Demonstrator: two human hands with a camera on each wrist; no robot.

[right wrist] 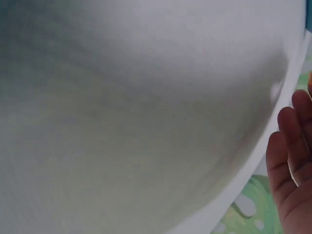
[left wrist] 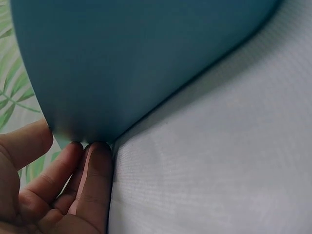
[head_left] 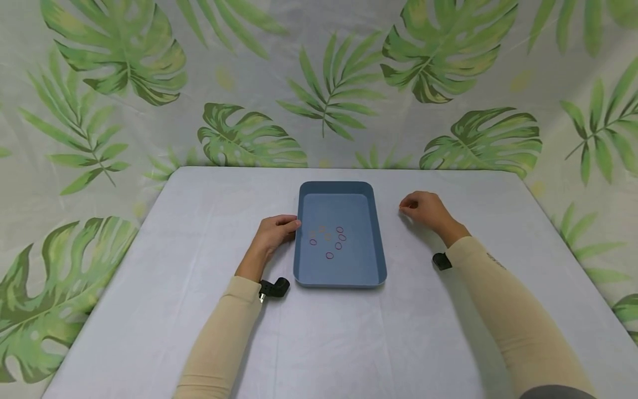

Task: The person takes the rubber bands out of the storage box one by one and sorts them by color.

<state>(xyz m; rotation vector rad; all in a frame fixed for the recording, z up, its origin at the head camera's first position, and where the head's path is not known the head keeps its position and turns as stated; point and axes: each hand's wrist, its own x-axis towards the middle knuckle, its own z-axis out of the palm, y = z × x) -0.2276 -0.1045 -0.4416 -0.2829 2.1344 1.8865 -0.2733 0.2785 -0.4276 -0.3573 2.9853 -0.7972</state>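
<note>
A blue rectangular tray (head_left: 366, 263) lies on the white-covered table. On its floor are several thin red rings (head_left: 329, 252) and fainter orange rings (head_left: 322, 226), like small rubber bands. My left hand (head_left: 273, 231) holds the tray's left side, thumb at the rim and fingertips against the outer wall (left wrist: 92, 97). To the right of the tray, apart from it, my right hand (head_left: 423, 209) is raised over the table with thumb and forefinger together. A sliver of something orange (right wrist: 310, 82) shows by its fingertips in the right wrist view, too cut off to identify.
A white cloth (head_left: 174, 310) covers the table. Behind it hangs a curtain with green leaf prints (head_left: 329, 94). Both wrists carry small black cameras, the left one (head_left: 275, 287) near the tray's front left corner.
</note>
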